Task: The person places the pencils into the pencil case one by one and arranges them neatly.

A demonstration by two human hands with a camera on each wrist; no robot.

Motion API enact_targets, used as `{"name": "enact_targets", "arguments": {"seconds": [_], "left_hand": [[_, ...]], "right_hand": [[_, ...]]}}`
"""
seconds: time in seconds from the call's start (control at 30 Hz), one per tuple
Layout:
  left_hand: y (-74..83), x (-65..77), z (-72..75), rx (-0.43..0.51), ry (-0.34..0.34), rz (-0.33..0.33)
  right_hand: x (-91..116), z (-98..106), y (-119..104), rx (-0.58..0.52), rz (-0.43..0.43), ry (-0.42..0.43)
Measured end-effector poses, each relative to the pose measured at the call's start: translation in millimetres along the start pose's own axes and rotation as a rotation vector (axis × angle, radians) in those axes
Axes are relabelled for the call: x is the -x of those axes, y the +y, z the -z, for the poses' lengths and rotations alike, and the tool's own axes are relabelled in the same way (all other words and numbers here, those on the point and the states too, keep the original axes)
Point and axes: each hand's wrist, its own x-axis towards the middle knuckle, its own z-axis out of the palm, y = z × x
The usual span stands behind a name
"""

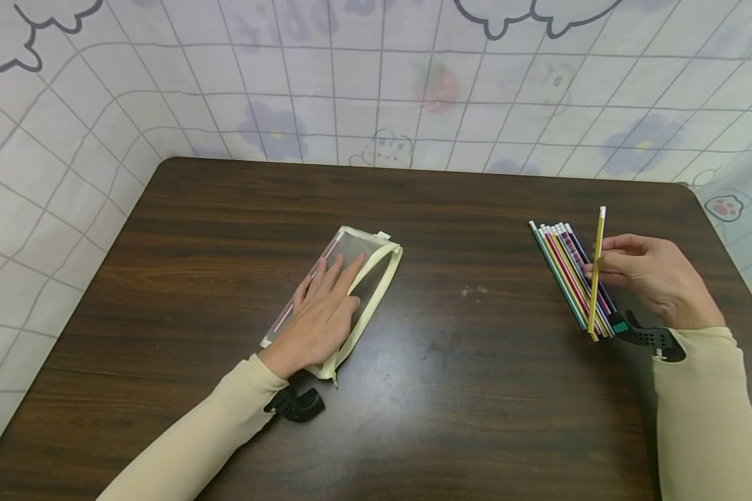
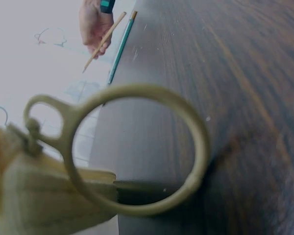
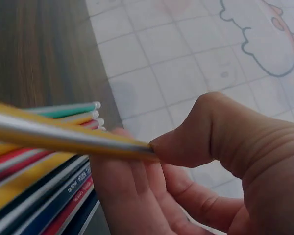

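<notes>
My left hand (image 1: 316, 316) rests palm down with its fingers stretched out on a see-through pencil pouch (image 1: 365, 241) with cream trim. The pouch's cream zipper edge gapes on its right side. A pinkish line shows along its left side; I cannot tell what it is. A cream ring (image 2: 202, 142) looms close in the left wrist view. My right hand (image 1: 661, 278) pinches a yellow pencil (image 1: 598, 271) between thumb and fingers, above the right side of a row of pencils (image 1: 560, 264). In the right wrist view, the thumb presses the yellow pencil (image 3: 63, 137) against the fingers.
Both hands are over a dark wooden table (image 1: 451, 390). A white grid-patterned cloth (image 1: 382, 90) hangs behind it and at the sides. Black bands (image 1: 301, 405) sit at both wrists. Green, red, yellow and dark pencils lie side by side at the right.
</notes>
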Motion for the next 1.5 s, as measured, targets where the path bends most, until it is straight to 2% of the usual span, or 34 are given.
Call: {"name": "enact_targets", "arguments": {"seconds": [0.2, 0.37, 0.77, 1.13, 1.33, 1.5], "left_hand": [[0.6, -0.1, 0.1, 0.001, -0.001, 0.006], [0.7, 0.0, -0.1, 0.0, 0.002, 0.007], [0.8, -0.1, 0.0, -0.002, 0.005, 0.007], [-0.5, -0.5, 0.2, 0.0, 0.003, 0.008], [-1.0, -0.3, 0.7, 0.01, 0.004, 0.015], [-1.8, -0.3, 0.9, 0.014, 0.006, 0.011]], "right_hand": [[1.5, 0.3, -2.2, -0.28, 0.04, -0.072], [2.7, -2.5, -2.6, -0.43, 0.071, -0.122], [0.6, -24.7, -12.0, -0.499, 0.129, -0.196], [-0.3, -46.3, -21.9, -0.516, 0.159, -0.258], [-0.8, -59.8, -25.0, -0.599, 0.199, -0.305], [0.0, -73.6, -28.7, -0.673, 0.199, -0.324]]}}
